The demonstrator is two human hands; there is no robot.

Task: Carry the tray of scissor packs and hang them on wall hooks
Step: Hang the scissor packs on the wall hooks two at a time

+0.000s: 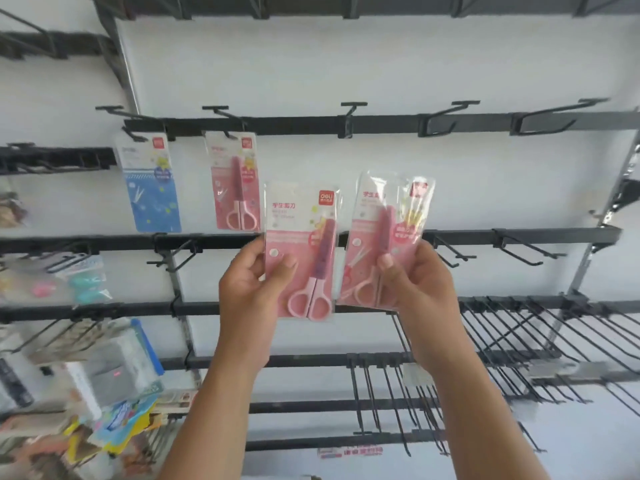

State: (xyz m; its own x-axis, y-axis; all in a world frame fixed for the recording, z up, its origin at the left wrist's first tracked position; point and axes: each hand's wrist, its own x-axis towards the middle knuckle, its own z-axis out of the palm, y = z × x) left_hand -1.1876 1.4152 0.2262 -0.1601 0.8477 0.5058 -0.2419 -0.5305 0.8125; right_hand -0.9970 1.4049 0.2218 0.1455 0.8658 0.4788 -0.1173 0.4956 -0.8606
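Note:
My left hand (251, 282) grips a pink scissor pack (300, 251) by its lower left side, held upright before the wall. My right hand (414, 278) holds a second pink scissor pack (384, 237), tilted slightly right. Both packs are raised in front of the middle rail. On the upper rail a blue pack (149, 183) and a pink pack (235, 181) hang from hooks at the left. Empty hooks (351, 114) stick out along that rail to the right. The tray is out of view.
Black rails (485, 235) cross the white wall in several rows, with many bare hooks (512, 337) at the lower right. Stationery packs (114, 372) crowd the hooks at the lower left. A metal upright (588, 258) stands at the right.

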